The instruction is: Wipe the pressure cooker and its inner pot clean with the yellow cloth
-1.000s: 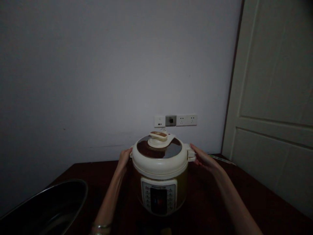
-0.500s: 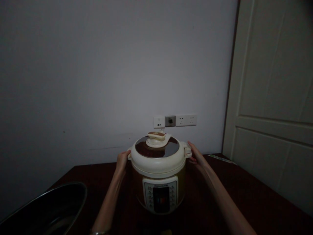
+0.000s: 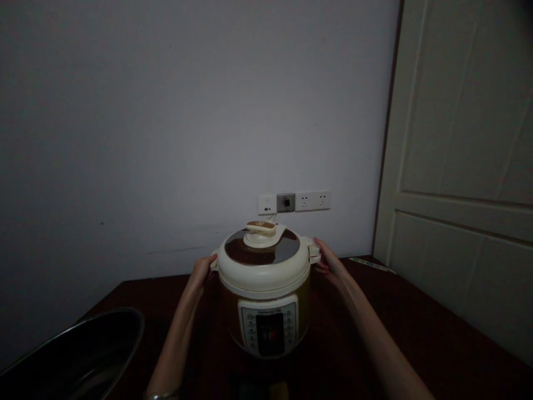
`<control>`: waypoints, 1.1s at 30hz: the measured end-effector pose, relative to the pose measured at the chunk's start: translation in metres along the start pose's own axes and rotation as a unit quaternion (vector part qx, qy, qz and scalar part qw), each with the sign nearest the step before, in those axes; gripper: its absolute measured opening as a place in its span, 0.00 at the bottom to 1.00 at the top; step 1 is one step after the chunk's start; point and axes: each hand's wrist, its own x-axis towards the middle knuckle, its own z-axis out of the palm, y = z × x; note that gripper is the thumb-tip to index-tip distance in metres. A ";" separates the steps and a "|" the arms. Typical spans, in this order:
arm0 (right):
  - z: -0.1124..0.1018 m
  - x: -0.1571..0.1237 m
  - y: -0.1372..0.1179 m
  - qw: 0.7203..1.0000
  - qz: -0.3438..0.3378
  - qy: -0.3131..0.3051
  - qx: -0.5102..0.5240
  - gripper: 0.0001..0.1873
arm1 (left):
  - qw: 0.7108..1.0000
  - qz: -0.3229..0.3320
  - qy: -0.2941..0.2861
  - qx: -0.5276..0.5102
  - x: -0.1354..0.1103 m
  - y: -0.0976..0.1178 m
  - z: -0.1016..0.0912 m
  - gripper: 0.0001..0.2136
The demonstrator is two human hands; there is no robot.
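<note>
An electric pressure cooker (image 3: pixel 263 275) with a cream lid rim, a brown glossy top and a front button panel stands upright at the middle of the dark table. My left hand (image 3: pixel 202 270) is closed around its left side handle, thumb on top. On the other side, my right hand (image 3: pixel 327 260) grips the right handle, with the fingers partly hidden beneath it. The lid knob (image 3: pixel 261 228) sits on top, touched by neither hand. The cooker's lower part is dark, and I cannot tell whether its base touches the table.
A large dark pot or basin (image 3: pixel 79 344) with a shiny rim lies at the lower left. Wall sockets (image 3: pixel 312 201) are behind the cooker. A pale strip (image 3: pixel 372 265) rests at the table's back right, beside a panelled door (image 3: pixel 458 233). Something small and yellowish (image 3: pixel 278 390) shows dimly in front.
The whole view has shifted slightly, so everything appears a little further left and higher. Both hands keep their hold on the cooker, whose own movement is too slight to tell.
</note>
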 end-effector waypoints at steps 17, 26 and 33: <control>0.043 -0.038 -0.067 0.715 -0.308 0.185 -0.599 0.20 | 0.991 0.014 -0.117 0.064 0.006 -0.009 -0.006 0.23; 0.147 0.010 -0.075 0.533 -0.334 -0.014 -0.777 0.27 | 0.992 0.011 -0.107 0.063 0.006 -0.009 -0.005 0.22; 0.154 0.018 -0.071 0.474 -0.327 -0.034 -0.817 0.26 | 0.991 0.019 -0.110 0.069 0.003 -0.005 -0.004 0.21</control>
